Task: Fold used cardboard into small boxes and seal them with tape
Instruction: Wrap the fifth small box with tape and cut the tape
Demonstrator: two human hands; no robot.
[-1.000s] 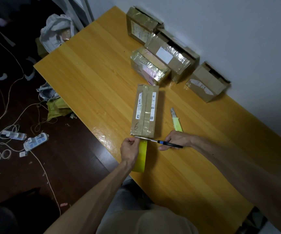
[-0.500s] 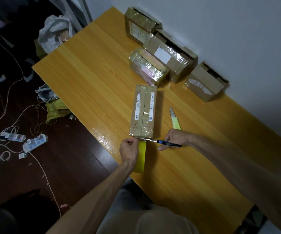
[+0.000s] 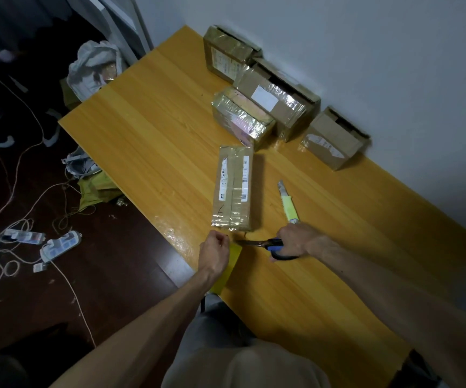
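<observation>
Now right hand (image 3: 296, 239) grips scissors (image 3: 257, 243), left hand (image 3: 213, 256) holds tape (image 3: 234, 253).

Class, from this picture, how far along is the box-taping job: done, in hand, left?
Done: four taped boxes stand by the wall, and the long box has tape along its seam. In hand: the right hand holds scissors beside the left hand, which grips a yellow strip, probably tape. Left: likely cutting and pressing down that end.

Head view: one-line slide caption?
Scissors in the right hand meet the yellow strip pinched in the left hand, near the taped box.
</observation>
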